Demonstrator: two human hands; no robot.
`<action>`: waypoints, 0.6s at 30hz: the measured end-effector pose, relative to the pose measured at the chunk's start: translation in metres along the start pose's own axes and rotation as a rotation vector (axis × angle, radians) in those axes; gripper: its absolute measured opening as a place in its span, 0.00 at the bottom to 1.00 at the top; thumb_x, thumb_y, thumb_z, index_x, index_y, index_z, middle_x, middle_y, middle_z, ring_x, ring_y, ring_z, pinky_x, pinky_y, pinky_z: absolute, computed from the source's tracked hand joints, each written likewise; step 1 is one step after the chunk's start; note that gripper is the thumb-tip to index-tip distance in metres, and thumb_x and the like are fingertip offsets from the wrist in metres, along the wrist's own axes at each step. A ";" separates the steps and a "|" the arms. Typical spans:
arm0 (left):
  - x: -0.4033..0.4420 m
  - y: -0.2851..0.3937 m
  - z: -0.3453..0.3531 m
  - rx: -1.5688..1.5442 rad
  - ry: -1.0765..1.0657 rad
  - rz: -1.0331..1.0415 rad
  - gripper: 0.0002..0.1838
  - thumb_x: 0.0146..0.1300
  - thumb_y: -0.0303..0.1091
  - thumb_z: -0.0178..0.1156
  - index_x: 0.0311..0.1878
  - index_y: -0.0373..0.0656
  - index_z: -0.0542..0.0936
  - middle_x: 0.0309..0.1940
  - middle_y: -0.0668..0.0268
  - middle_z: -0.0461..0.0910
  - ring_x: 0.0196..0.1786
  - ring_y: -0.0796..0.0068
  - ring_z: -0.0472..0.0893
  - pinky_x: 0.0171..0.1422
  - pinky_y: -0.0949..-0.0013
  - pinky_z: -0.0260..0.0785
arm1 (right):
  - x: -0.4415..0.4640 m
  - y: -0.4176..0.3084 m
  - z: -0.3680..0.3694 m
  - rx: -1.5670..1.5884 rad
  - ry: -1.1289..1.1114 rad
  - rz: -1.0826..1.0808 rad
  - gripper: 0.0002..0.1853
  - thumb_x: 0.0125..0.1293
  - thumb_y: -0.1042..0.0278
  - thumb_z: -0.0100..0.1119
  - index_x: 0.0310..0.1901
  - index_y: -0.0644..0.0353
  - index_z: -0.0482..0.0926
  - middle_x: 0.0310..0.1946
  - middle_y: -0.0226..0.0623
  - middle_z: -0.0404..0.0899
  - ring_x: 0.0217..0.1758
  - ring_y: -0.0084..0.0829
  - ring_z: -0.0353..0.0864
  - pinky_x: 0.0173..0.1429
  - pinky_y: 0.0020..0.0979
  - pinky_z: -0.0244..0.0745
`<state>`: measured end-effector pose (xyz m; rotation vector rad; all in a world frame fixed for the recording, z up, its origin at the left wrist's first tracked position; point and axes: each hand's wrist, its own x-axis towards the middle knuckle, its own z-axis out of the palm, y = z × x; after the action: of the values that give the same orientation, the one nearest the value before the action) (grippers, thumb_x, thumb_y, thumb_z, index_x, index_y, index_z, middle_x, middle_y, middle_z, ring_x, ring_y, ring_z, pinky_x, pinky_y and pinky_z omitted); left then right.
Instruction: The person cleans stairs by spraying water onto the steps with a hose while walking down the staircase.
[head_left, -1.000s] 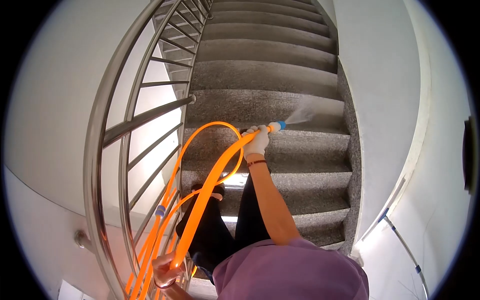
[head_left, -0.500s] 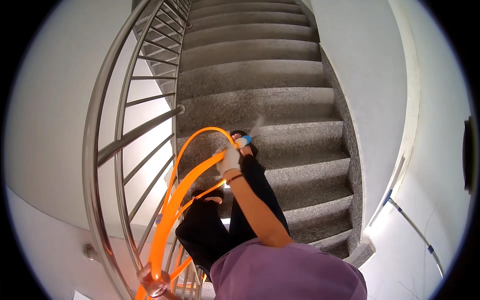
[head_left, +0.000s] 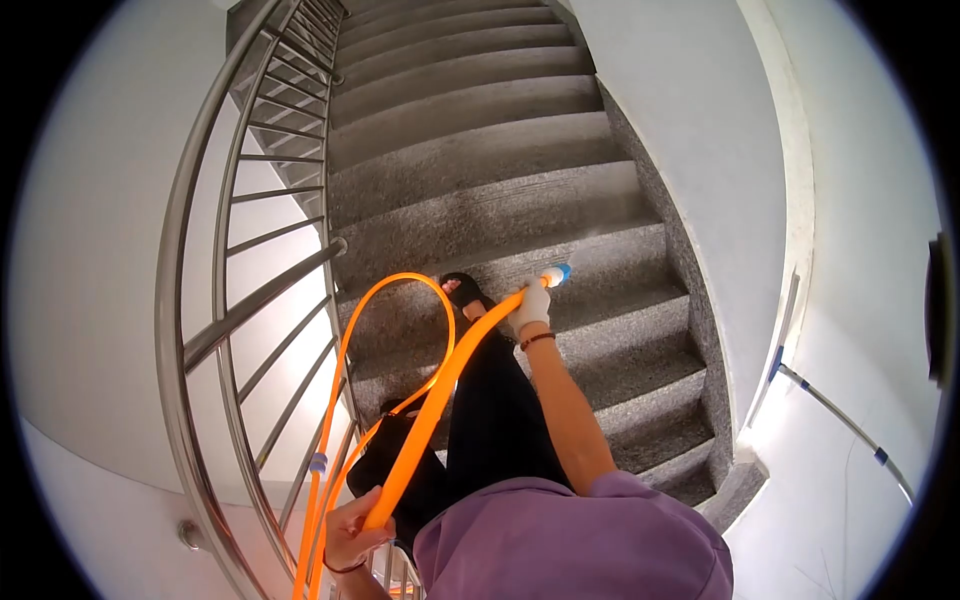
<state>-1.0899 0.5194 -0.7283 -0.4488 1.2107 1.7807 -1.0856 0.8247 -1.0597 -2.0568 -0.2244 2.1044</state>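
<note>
My right hand (head_left: 530, 305), in a light glove, is closed round the front end of an orange hose (head_left: 435, 400), just behind its white and blue nozzle (head_left: 557, 275). The nozzle points up and to the right over the grey stone steps (head_left: 500, 205), with a faint spray at its tip. Lower left, near the railing, my bare left hand (head_left: 355, 530) grips a rear stretch of the same hose. Between the hands and the railing, a thinner part of the hose makes a loop.
A metal railing (head_left: 175, 300) runs up the left side. A white wall (head_left: 690, 130) bounds the stairs on the right, where a pole with a blue fitting (head_left: 830, 405) leans. My feet in black sandals (head_left: 462, 290) stand on the steps.
My right hand and the nozzle first moved left and down, then back right. My left hand has shifted up and right with the hose. The view has turned and the spray looks fainter.
</note>
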 end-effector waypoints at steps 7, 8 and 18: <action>0.007 -0.008 0.006 0.081 -0.057 -0.027 0.29 0.49 0.16 0.58 0.58 0.37 0.66 0.26 0.54 0.76 0.23 0.78 0.72 0.25 0.82 0.60 | 0.008 -0.021 0.005 0.004 -0.068 -0.022 0.09 0.61 0.67 0.43 0.25 0.58 0.61 0.18 0.33 0.63 0.19 0.27 0.65 0.25 0.30 0.65; 0.009 -0.007 0.007 0.103 -0.053 -0.013 0.29 0.49 0.16 0.58 0.57 0.37 0.67 0.26 0.54 0.76 0.23 0.78 0.72 0.25 0.82 0.60 | 0.010 -0.022 0.009 0.005 -0.068 -0.019 0.09 0.61 0.67 0.43 0.25 0.58 0.61 0.18 0.33 0.63 0.19 0.27 0.65 0.25 0.30 0.65; 0.010 -0.006 0.007 0.067 -0.051 -0.007 0.30 0.48 0.15 0.58 0.57 0.36 0.66 0.26 0.54 0.76 0.22 0.77 0.72 0.25 0.80 0.60 | 0.005 -0.037 0.034 0.028 -0.168 -0.041 0.05 0.60 0.69 0.43 0.30 0.57 0.60 0.20 0.32 0.65 0.19 0.26 0.64 0.24 0.29 0.64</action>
<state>-1.0892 0.5307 -0.7352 -0.3664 1.2280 1.7296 -1.1189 0.8622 -1.0549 -1.8451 -0.2575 2.2438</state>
